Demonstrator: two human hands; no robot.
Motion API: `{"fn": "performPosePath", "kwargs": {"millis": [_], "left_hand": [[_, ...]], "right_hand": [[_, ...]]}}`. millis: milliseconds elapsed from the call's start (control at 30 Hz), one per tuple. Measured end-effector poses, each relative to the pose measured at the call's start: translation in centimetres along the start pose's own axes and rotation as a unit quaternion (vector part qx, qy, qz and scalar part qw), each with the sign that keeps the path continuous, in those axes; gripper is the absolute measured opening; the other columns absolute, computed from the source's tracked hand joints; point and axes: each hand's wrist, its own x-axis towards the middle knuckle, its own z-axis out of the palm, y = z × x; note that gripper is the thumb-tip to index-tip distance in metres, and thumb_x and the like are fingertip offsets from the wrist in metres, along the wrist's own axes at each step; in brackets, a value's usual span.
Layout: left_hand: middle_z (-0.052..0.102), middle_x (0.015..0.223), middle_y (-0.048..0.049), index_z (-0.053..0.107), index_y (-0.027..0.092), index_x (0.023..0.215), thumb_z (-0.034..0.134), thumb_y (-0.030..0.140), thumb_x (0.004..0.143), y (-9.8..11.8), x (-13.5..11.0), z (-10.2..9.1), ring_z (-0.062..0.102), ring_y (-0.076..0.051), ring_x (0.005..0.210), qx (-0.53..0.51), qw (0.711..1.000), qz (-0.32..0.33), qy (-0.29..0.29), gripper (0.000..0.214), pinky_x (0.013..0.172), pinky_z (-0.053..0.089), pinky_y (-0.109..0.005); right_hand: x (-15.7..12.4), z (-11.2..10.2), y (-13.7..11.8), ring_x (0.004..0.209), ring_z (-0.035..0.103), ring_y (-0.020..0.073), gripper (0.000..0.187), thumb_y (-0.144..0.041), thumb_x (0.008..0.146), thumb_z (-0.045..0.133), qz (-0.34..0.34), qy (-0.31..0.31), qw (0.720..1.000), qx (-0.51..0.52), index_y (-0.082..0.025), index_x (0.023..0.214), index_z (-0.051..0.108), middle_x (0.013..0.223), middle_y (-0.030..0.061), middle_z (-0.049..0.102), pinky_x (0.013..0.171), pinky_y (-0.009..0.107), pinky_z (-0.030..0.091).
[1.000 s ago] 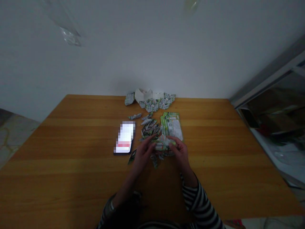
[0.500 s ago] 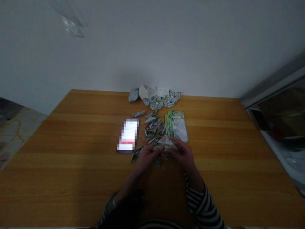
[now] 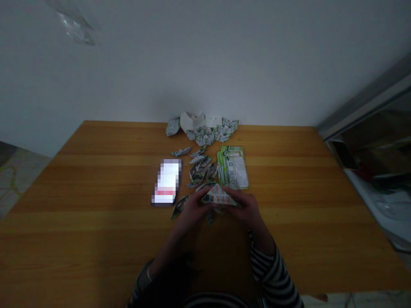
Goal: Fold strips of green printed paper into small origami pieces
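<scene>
A folded paper triangle (image 3: 219, 196), printed in white, green and red, is held between my two hands above the table. My left hand (image 3: 194, 207) grips its left corner, fingers closed. On the right corner, my right hand (image 3: 247, 207) is closed in the same way. Just beyond my hands lies a heap of folded paper pieces (image 3: 199, 173). Another folded piece (image 3: 180, 207) rests beside my left hand. A stack of green-and-white printed sheets (image 3: 236, 169) lies beyond my right hand.
Left of the paper heap lies a phone (image 3: 167, 182) with a lit, blurred screen. Against the wall (image 3: 205, 55) sit joined folded papers (image 3: 205, 134) and a white paper piece (image 3: 191, 122). A shelf unit (image 3: 369, 188) borders the wooden table (image 3: 96, 214) at right.
The paper triangle now shows a broad flat face, its lower edge straight where folds and fingers were before. My hands have spread to its two corners. The whole view has shifted slightly.
</scene>
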Motion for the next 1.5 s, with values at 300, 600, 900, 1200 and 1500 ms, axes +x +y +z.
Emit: {"fn": "performPosePath", "kwargs": {"millis": [300,600,900,1200,1500], "left_hand": [[0.073,0.113,-0.008,0.072,0.021,0.111,0.075,0.021,0.073,0.6,-0.3,-0.1,0.067,-0.025,0.104,0.035,0.998,0.043,0.004,0.038,0.093,0.051,-0.036],[0.078,0.092,-0.0059,0.078,0.017,0.094,0.071,0.03,0.076,0.6,-0.1,-0.7,0.071,-0.025,0.085,0.007,1.0,-0.022,0.016,0.023,0.08,0.053,-0.033],[0.078,0.088,-0.0045,0.078,0.019,0.094,0.071,0.033,0.077,0.4,0.0,-0.4,0.069,-0.021,0.078,0.009,0.999,-0.028,0.03,0.023,0.075,0.052,-0.03],[0.076,0.086,-0.004,0.076,0.018,0.103,0.071,0.037,0.078,-0.1,-0.1,0.5,0.068,-0.019,0.076,-0.045,0.995,-0.049,0.074,0.032,0.069,0.054,-0.029],[0.058,0.136,-0.0082,0.055,0.02,0.133,0.069,0.035,0.08,0.0,0.1,0.9,0.061,-0.026,0.113,-0.069,0.995,-0.015,0.077,0.057,0.085,0.054,-0.032]], "right_hand": [[-0.3,0.5,0.3,0.083,0.072,0.0204,0.031,-0.027,0.081,0.069,0.045,-0.047,0.997,0.043,-0.027,0.112,0.071,0.107,0.0038,0.074,0.068,0.03,0.059],[0.6,-0.3,0.5,0.077,0.068,0.0178,0.023,-0.028,0.079,0.07,0.015,-0.008,1.0,-0.018,-0.022,0.101,0.074,0.089,0.0052,0.074,0.067,0.027,0.054],[0.7,-0.2,0.6,0.07,0.066,0.018,0.01,-0.028,0.08,0.07,-0.003,0.04,0.998,-0.045,-0.021,0.077,0.076,0.077,0.0061,0.073,0.061,0.027,0.052],[0.4,1.2,1.0,0.058,0.063,0.0168,0.01,-0.026,0.076,0.07,0.062,0.134,0.987,-0.055,-0.02,0.07,0.074,0.064,0.0022,0.07,0.057,0.027,0.05],[0.4,2.5,1.0,0.05,0.05,0.0096,0.024,-0.03,0.077,0.07,0.113,0.2,0.971,0.07,-0.018,0.097,0.068,0.057,-0.0054,0.054,0.049,0.021,0.043]]}}
